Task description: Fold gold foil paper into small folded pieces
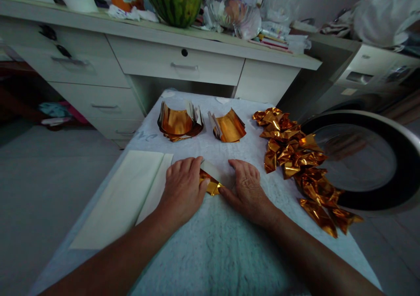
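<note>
A partly folded sheet of gold foil paper [211, 187], pale on its back side, lies on the cloth-covered table between my hands. My left hand [184, 185] is closed over its left part, thumb and fingers pressing it against the table. At the paper's right corner rests the thumb tip of my right hand [247, 188]; the other fingers stretch forward, apart from the thumb. Beyond my hands stand two curved stacks of gold foil paper, a larger stack [177, 121] and a smaller stack [229, 126]. On the right lies a pile of folded gold foil pieces [290, 149].
Pale folded sheets [121, 195] lie at the table's left. A white desk [147, 53] with drawers spans the back, bearing a cut watermelon [175, 0] and clutter. At right, a washing machine's round door [361, 156] hangs open beside the table.
</note>
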`<state>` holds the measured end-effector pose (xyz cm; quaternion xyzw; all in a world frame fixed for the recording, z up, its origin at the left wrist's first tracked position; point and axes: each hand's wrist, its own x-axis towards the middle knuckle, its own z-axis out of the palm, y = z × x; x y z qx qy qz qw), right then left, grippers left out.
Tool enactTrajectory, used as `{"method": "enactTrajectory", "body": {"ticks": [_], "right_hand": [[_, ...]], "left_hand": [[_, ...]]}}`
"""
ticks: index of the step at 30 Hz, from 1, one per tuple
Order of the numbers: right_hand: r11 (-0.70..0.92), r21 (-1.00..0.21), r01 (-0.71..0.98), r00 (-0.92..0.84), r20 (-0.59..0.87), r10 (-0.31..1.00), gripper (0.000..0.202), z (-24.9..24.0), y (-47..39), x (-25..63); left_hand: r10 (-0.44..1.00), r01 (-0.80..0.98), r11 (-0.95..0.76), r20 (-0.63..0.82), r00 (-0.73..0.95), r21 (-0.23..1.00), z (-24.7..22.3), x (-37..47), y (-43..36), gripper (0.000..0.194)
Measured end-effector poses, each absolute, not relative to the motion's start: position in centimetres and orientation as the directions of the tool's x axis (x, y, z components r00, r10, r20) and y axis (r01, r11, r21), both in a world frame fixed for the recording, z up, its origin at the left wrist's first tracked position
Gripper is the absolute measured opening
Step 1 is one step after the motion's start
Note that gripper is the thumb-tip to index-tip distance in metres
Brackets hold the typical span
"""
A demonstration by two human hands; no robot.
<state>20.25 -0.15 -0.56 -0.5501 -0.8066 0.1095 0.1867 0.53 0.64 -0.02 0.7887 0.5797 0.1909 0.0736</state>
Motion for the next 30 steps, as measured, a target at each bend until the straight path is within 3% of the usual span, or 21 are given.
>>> {"method": "enactTrajectory", "body": {"ticks": [4, 8, 12, 16, 20, 24, 27, 29, 30], "right_hand": [[0.378, -0.413, 0.828, -0.334, 0.177, 0.926, 0.062, -0.5, -0.1, 20.4], [0.39, -0.452, 0.802, -0.344, 0.184, 0.921, 0.063, -0.4, -0.1, 20.6], [0.377, -0.518, 0.768, -0.329, 0.187, 0.926, 0.067, -0.2, 0.0, 20.8], [0.311, -0.628, 0.713, -0.274, 0.158, 0.948, 0.069, 0.0, 0.1, 21.0], [0.26, -0.766, 0.588, -0.184, 0.186, 0.965, 0.075, -0.2, 0.4, 21.1], [0.212, -0.881, 0.423, -0.05, 0.211, 0.976, 0.087, -0.5, 0.7, 21.2], [0.072, -0.985, 0.158, -0.131, 0.051, 0.99, 0.06, -0.2, 0.8, 21.1], [-0.084, -0.996, 0.014, -0.26, -0.085, 0.962, 0.035, 0.2, 0.7, 21.0], [-0.144, -0.989, -0.024, -0.294, -0.13, 0.947, 0.032, 0.4, 0.7, 21.0]], "left_hand": [[0.938, 0.82, -0.346, 0.181, 0.295, 0.457, -0.3, 0.5, 0.9, 0.042], [0.949, 0.689, -0.315, 0.196, 0.248, 0.653, -0.4, 0.3, 1.1, 0.052], [0.973, 0.529, -0.218, 0.138, 0.187, 0.82, 0.0, 0.0, 1.2, 0.055], [0.982, 0.3, -0.041, -0.017, 0.189, 0.953, 0.5, -0.2, 1.3, 0.048], [0.984, 0.048, 0.107, -0.113, 0.139, 0.993, 0.9, 0.2, 1.3, 0.04], [0.985, -0.201, 0.155, -0.137, 0.104, 0.967, 1.2, 0.8, 1.1, 0.047], [0.978, -0.285, 0.195, -0.163, 0.132, 0.939, 1.3, 1.1, 0.9, 0.05], [0.971, -0.283, 0.217, -0.178, 0.157, 0.934, 1.4, 1.2, 0.7, 0.048], [0.967, -0.269, 0.226, -0.183, 0.175, 0.936, 1.5, 1.2, 0.6, 0.046]]}}
